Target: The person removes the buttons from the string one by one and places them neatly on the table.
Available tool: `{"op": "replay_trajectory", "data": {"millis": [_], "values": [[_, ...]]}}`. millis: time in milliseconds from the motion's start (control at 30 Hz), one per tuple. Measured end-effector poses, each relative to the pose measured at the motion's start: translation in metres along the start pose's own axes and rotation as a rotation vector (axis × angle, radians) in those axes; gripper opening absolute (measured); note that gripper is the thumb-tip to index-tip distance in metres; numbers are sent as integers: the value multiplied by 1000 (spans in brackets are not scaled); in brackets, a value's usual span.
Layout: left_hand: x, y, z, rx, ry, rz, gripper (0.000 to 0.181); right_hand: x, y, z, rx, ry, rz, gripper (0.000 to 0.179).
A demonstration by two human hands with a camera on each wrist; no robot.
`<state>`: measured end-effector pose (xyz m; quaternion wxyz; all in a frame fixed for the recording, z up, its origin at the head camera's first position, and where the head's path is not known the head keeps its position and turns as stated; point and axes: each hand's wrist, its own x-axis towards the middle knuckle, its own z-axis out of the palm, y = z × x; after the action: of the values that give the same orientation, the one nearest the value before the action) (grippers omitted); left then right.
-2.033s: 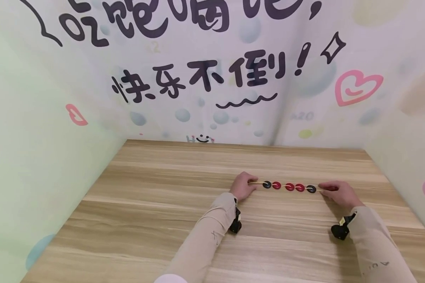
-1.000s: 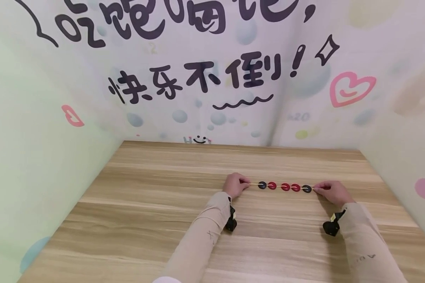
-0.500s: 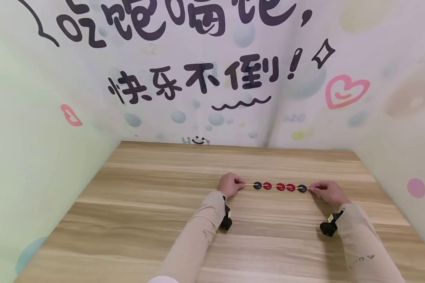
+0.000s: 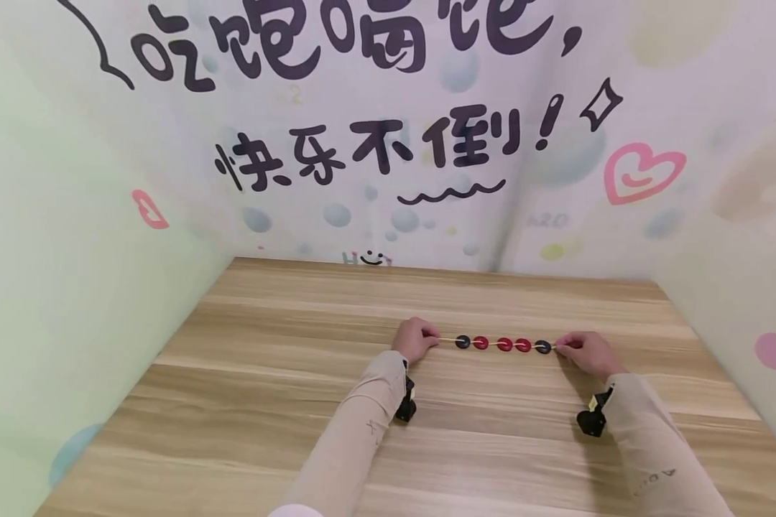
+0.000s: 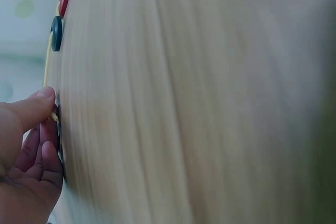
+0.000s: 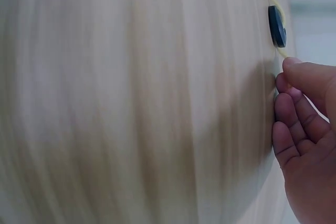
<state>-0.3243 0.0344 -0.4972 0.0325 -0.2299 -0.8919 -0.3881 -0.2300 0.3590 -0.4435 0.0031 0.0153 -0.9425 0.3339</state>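
A yellow string (image 4: 449,339) runs through a row of round buttons lying along the wooden table. Three red buttons (image 4: 504,344) sit in the middle, with a dark button (image 4: 463,342) at the left end and another dark button (image 4: 543,347) at the right end. My left hand (image 4: 415,339) pinches the string's left end between thumb and index finger. On the other side, my right hand (image 4: 588,352) pinches the string close beside the right dark button. In the left wrist view the string looks straight between the thumb and the dark button (image 5: 56,33). The string's tips are mostly hidden by the fingers.
The wood-grain table (image 4: 297,402) meets a printed back wall (image 4: 336,237) with black lettering. Pale side walls stand to the left and right. A small black camera (image 4: 406,402) is strapped at the left wrist, and a similar black camera (image 4: 593,415) at the right.
Both hands and the string of buttons have shifted left over the table. The gap between my left fingertips and the left dark button has widened slightly. Both hands keep their pinch.
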Motion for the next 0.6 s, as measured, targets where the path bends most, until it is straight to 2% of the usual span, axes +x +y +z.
{"op": "replay_trajectory", "data": {"millis": [33,100,200,267,300,333,400,433,467,500,533,567,600], "values": [[-2,-4,-1,24,18,7,3,2,-2,3,-1,2,-8,16],[2,-22,3,42,32,-5,4,5,-6,8,-4,8,-21,15],[13,-69,21,40,124,110,10,8,-12,14,-4,14,-42,13],[17,-87,23,30,113,84,15,10,-17,19,-4,9,-53,13],[15,-93,21,21,144,118,16,12,-19,21,-4,5,-59,12],[9,-83,9,12,122,73,16,13,-22,23,-7,0,-63,12],[-8,-52,-19,10,83,-20,14,15,-28,28,-11,-11,-74,12],[-17,-35,-34,19,69,-51,12,15,-31,30,-10,-16,-76,12],[-24,-25,-44,17,78,-59,10,16,-35,31,-13,-22,-81,11],[-28,-25,-49,13,102,-31,9,16,-38,33,-12,-23,-87,11],[-34,-14,-59,38,92,-69,6,17,-41,35,-13,-26,-91,11],[-36,-14,-64,39,89,-82,6,18,-44,37,-13,-28,-99,11],[-35,-22,-64,37,94,-79,7,18,-47,39,-12,-27,-108,10]]}}
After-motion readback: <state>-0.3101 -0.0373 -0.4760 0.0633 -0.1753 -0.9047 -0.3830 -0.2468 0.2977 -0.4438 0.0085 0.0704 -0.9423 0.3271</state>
